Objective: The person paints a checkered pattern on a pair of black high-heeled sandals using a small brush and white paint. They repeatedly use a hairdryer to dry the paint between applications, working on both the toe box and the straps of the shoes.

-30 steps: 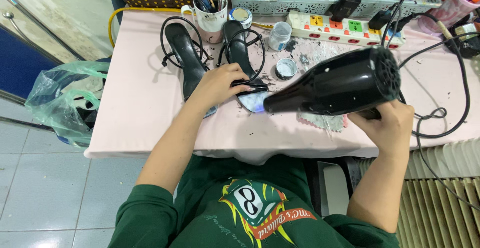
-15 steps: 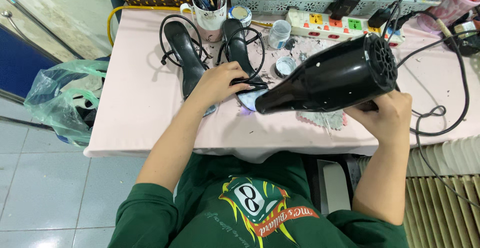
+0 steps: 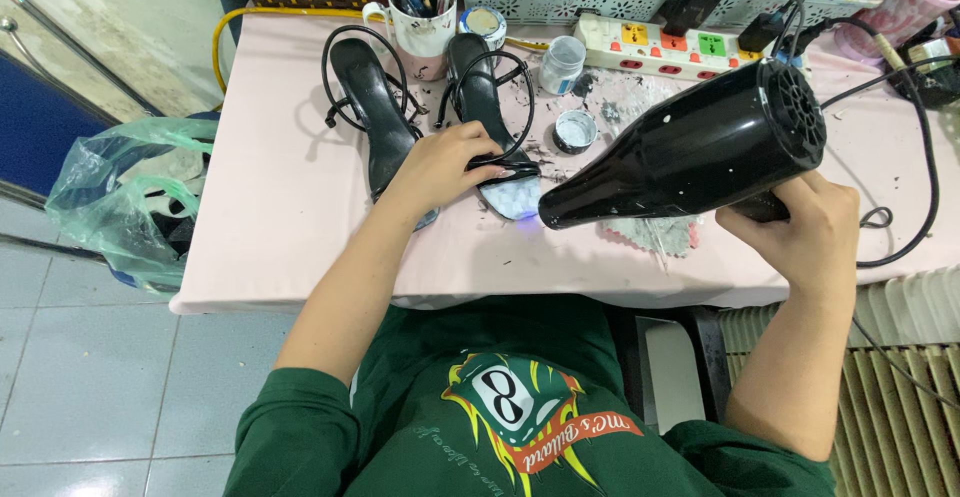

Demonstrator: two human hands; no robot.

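Pink table (image 3: 300,217): work in progress. Right hand (image 3: 805,232) clamped on black hair dryer (image 3: 690,152), nozzle aimed at toe of black strappy sandal (image 3: 490,127). Left hand (image 3: 440,162) pressed flat on that sandal mid-table. Second sandal (image 3: 375,107) beside it, untouched. Heating apparently underway, unfinished.

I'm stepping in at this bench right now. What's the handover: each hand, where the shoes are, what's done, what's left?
Left hand presses the right-hand black strappy sandal flat on the pink table.
Right hand grips the black hair dryer, nozzle aimed at that sandal's toe.
Second sandal lies alongside, untouched.
Done: sandal positioned, dryer on target.
Left: probably finishing the toe; whether the other sandal was treated cannot be told.
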